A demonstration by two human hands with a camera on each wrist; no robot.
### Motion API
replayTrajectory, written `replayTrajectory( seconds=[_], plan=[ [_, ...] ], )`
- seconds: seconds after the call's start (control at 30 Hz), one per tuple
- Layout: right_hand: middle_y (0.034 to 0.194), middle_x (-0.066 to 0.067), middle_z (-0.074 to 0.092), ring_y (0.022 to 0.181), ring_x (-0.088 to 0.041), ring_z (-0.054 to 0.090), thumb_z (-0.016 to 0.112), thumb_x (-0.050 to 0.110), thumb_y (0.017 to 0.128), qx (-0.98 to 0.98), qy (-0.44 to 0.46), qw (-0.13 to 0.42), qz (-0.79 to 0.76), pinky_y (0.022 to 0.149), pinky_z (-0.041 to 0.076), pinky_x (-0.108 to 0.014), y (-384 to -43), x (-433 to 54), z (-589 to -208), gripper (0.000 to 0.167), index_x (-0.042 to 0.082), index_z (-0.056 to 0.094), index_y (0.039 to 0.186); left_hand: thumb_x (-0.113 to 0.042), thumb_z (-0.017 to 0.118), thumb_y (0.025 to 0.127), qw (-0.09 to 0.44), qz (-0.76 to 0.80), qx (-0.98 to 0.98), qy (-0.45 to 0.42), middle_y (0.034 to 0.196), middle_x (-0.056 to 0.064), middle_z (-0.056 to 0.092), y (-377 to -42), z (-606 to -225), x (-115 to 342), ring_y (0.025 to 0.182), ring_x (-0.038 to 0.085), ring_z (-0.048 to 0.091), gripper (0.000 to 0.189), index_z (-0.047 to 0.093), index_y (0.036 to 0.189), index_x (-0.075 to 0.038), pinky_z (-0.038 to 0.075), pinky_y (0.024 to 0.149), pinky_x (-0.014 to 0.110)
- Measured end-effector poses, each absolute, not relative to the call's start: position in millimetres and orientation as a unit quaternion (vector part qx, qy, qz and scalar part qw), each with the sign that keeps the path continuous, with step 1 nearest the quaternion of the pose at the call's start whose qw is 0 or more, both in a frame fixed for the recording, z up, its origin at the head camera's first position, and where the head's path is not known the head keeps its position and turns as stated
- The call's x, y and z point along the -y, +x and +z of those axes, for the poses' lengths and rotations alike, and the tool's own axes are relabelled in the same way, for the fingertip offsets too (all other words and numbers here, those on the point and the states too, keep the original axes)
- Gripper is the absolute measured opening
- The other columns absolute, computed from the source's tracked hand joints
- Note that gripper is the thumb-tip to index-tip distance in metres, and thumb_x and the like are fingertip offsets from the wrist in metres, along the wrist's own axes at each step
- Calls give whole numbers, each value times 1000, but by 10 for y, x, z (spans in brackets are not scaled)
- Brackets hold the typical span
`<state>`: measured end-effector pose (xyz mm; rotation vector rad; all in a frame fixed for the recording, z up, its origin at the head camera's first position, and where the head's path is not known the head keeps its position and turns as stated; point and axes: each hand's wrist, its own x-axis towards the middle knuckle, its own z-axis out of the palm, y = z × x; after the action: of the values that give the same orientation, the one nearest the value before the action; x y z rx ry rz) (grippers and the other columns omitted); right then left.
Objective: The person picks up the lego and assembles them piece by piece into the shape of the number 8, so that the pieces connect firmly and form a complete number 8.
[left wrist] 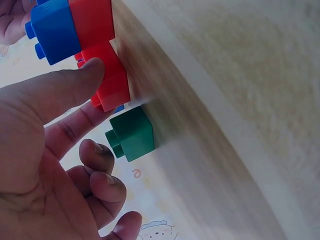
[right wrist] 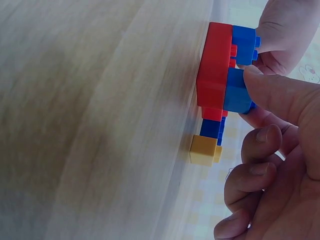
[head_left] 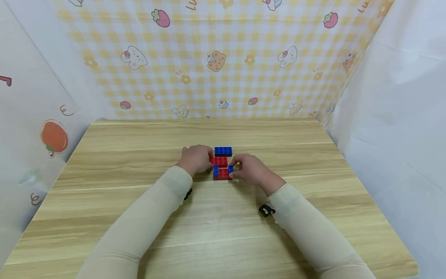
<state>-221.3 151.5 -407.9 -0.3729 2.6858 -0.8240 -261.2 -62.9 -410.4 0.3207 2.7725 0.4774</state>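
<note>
A red building brick [head_left: 223, 175] lies on the table with a small blue brick [head_left: 216, 171] on its left end and another blue brick [right wrist: 237, 90] on its right end. My right hand [head_left: 252, 170] pinches that right blue brick between thumb and index finger, its other fingers curled below. Just behind lies a second red brick [head_left: 220, 161]. Its left end is held by my left hand [head_left: 196, 159], with the thumb on the near side and the index finger behind. In the left wrist view, a green brick [left wrist: 134, 135] stands beyond the left fingertips.
Farther back on the wooden table [head_left: 223, 228] lies a long blue brick [head_left: 223, 151]. A yellow brick [right wrist: 203, 150] stands near the right hand, partly covered by it in the head view. A checked cloth [head_left: 244, 77] hangs behind the table, with white sheets at both sides.
</note>
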Motion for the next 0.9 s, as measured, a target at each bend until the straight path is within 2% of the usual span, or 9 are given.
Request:
replayTrajectory(
  seconds=[0.17, 0.5, 0.9],
  plan=[
    [77, -4, 61, 66, -17, 53, 83, 21, 93, -937, -132, 152, -286, 60, 45, -31, -2211, -1515, -4084, 23, 15, 73, 112, -28, 78, 96, 152, 164, -968, 114, 105, 1, 71, -2606, -4093, 628, 103, 31, 60, 13, 72, 105, -20, 28, 117, 65],
    [78, -4, 62, 66, -18, 53, 83, 20, 93, -936, -132, 148, -289, 61, 45, -31, -2212, -1513, -4096, 22, 15, 73, 111, -29, 77, 97, 149, 182, -965, 115, 108, 1, 72, -2577, -4017, 666, 106, 30, 60, 19, 73, 113, -20, 32, 110, 60],
    [79, -4, 62, 67, -18, 55, 83, 20, 93, -936, -131, 148, -290, 61, 46, -31, -2209, -1513, -4101, 22, 15, 72, 112, -32, 76, 97, 134, 214, -960, 121, 125, 3, 72, -2518, -3884, 735, 114, 30, 62, 18, 72, 113, -24, 33, 109, 56]
  ],
)
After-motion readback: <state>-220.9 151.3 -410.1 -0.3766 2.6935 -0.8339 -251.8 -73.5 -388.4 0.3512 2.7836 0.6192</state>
